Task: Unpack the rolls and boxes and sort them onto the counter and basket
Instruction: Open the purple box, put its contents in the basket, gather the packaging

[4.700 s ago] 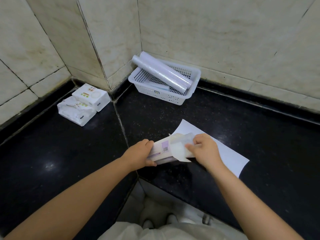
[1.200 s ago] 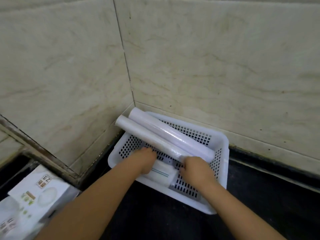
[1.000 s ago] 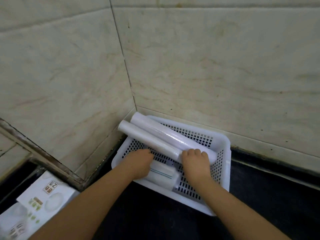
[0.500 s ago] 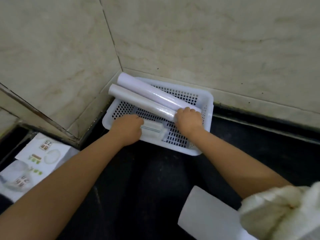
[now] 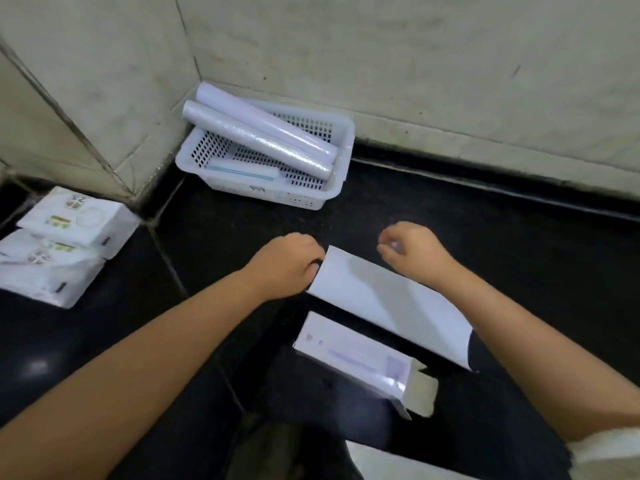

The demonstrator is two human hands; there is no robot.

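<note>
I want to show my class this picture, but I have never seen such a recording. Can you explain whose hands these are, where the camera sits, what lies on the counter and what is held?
A person wears one camera on the head, looking down at their own bare hands. On the black counter, a white basket in the corner holds two rolls. White packets lie far left. The left hand touches a white sheet; the right hand hovers, holding nothing. An opened box lies nearer.

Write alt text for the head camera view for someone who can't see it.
Two bare hands, left hand and right hand, reach toward a white sheet on a black counter, an opened box nearer. Behind, a white basket holds two rolls.
</note>
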